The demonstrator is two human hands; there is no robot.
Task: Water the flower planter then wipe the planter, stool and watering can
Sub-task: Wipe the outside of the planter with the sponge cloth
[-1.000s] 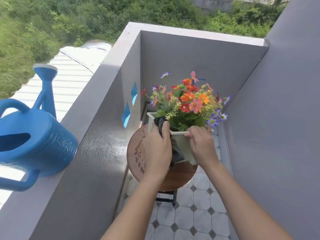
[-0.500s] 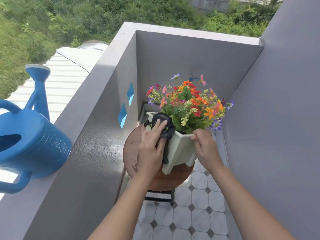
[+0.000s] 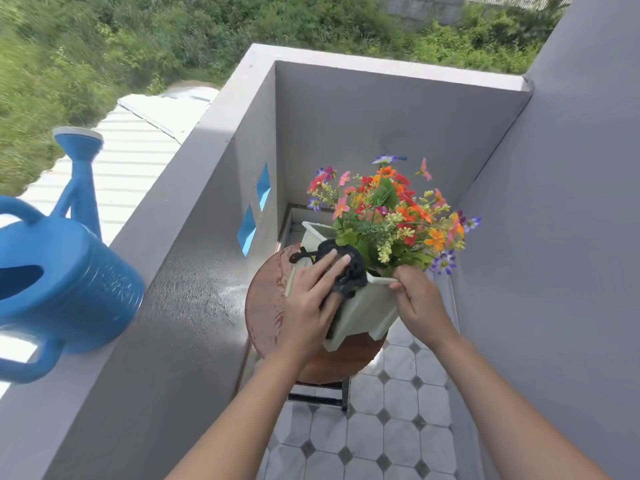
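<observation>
A pale square planter (image 3: 367, 313) full of bright flowers (image 3: 391, 213) stands tilted on a round brown wooden stool (image 3: 266, 299). My left hand (image 3: 308, 303) presses a black cloth (image 3: 346, 271) flat against the planter's near-left rim and side, fingers straight. My right hand (image 3: 419, 303) pinches the planter's near-right rim corner. A blue watering can (image 3: 62, 278) stands on the parapet ledge far to the left, spout pointing away.
The grey parapet ledge (image 3: 180, 306) is wet beside the stool. Grey walls close in at the back and right. The floor (image 3: 381, 438) is white tile with grey diamonds. Beyond the ledge lie a white corrugated roof and greenery below.
The planter has been turned and tipped, one corner now facing me. My left hand slid the cloth from the front face up along the rim. My right hand stays on the rim.
</observation>
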